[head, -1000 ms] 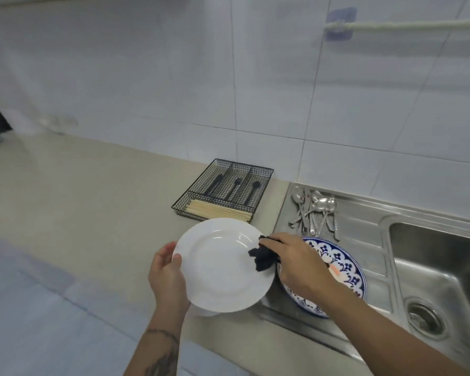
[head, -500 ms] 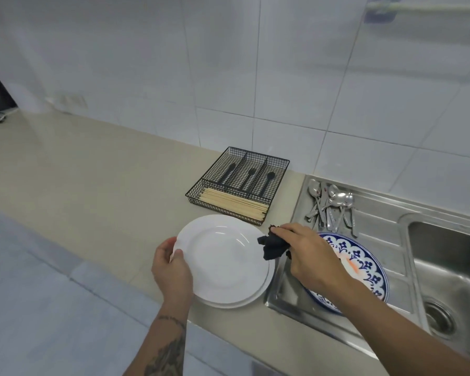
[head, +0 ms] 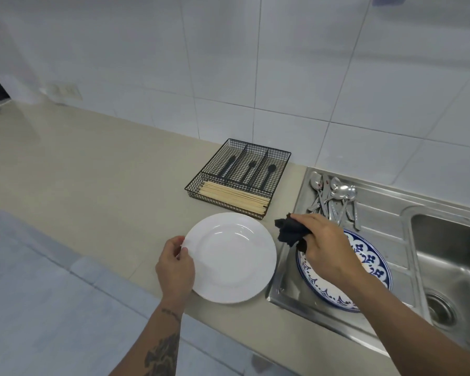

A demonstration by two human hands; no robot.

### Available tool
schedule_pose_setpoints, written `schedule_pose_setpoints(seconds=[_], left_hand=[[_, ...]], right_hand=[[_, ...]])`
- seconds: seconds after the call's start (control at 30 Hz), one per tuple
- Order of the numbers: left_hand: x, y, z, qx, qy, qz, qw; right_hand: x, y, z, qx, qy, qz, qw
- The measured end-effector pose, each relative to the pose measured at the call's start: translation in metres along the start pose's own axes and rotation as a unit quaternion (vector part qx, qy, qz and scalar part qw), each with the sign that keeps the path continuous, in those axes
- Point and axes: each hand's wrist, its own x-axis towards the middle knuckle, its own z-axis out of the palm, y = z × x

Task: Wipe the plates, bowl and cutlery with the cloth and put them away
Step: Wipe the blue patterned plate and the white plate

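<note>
White plate (head: pixel 229 257) in left grip (head: pixel 175 268) (rim pinched); black cloth (head: pixel 289 232) bunched in right grip (head: pixel 326 246).

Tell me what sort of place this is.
Most likely a home kitchen. A stainless steel sink with a draining board is set into a beige countertop under a white tiled wall, and a black wire cutlery tray stands beside it.

No text, label, brand name or number can be read anywhere in this view. The blue and white plate (head: pixel 375 267) carries only a painted ornament, not letters. The dark tattoo (head: pixel 162 355) on the left forearm is perhaps a figure; it is too blurred to tell.
</note>
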Motion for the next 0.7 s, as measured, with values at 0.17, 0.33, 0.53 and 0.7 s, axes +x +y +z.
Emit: schedule_pose_setpoints(seconds=[0.17,0.33,0.53,0.7], left_hand=[[-0.010,0.028,0.019,0.069,0.020,0.137,0.988],[-0.066,0.072,0.080,0.011,-0.189,0.167,0.968],[-0.125,0.056,0.155,0.075,-0.325,0.151,0.931],[-0.139,0.040,0.172,0.091,-0.256,0.154,0.950]], right_hand=[[-0.003,0.015,-0.028,0.009,0.048,0.039,0.998],[-0.014,0.039,-0.061,0.027,0.096,0.085,0.991],[-0.043,0.072,-0.091,0.035,0.114,0.133,0.984],[-0.064,0.099,-0.103,0.067,0.123,0.164,0.976]])
